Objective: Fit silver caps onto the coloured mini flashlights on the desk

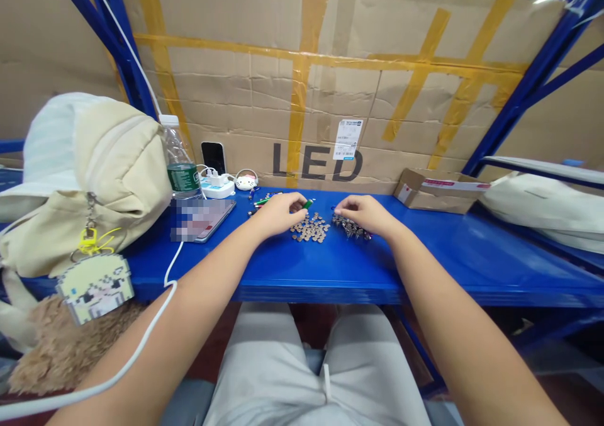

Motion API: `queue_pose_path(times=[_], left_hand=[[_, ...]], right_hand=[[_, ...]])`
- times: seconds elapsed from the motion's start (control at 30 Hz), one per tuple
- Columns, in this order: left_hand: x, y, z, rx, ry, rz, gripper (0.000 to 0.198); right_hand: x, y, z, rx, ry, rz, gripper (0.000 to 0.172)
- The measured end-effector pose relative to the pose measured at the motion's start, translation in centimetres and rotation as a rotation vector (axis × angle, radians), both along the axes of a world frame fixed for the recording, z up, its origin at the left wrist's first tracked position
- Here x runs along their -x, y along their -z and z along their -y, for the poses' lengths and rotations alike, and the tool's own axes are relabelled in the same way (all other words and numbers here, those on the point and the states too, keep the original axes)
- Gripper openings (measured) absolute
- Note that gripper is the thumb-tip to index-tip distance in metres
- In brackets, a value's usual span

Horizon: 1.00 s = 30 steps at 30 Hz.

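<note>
On the blue shelf (330,269) lie two small heaps of metal parts: a pale, washer-like pile (310,229) and a darker pile of small screws or pins (352,227). My left hand (278,211) rests curled just left of the pale pile, its fingers closed near a small green piece (308,204). My right hand (361,212) hovers over the dark pile with fingers pinched together; what they hold is too small to make out.
A cream backpack (94,168) with a charm, a water bottle (180,162), a phone lying flat (204,219), a propped phone and a power strip (217,187) crowd the left. A small cardboard box (436,190) and white bag (542,209) sit right. Taped cardboard stands behind.
</note>
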<state>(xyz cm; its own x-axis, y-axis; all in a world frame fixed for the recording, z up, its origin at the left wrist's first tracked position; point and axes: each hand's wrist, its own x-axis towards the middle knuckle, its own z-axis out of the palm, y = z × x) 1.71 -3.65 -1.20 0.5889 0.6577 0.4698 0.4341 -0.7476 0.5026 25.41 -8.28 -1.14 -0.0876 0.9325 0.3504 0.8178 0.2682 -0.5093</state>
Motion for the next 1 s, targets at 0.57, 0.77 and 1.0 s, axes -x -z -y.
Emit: queue_pose_path(times=[0.57,0.77,1.0], left_hand=[[-1.8,1.1,0.3,0.394,0.189,0.094,0.026],[-1.9,0.8,0.5,0.424,0.178,0.121,0.021],[-1.7,1.1,0.1,0.055,0.108,0.040,0.022]], right_hand=[[2.7,0.8,-0.5,-0.178,-0.214,-0.528,0.028],[2.7,0.7,-0.4,-0.202,-0.216,-0.479,0.022],[3.0,0.7,-0.5,-0.153,-0.180,-0.506,0.019]])
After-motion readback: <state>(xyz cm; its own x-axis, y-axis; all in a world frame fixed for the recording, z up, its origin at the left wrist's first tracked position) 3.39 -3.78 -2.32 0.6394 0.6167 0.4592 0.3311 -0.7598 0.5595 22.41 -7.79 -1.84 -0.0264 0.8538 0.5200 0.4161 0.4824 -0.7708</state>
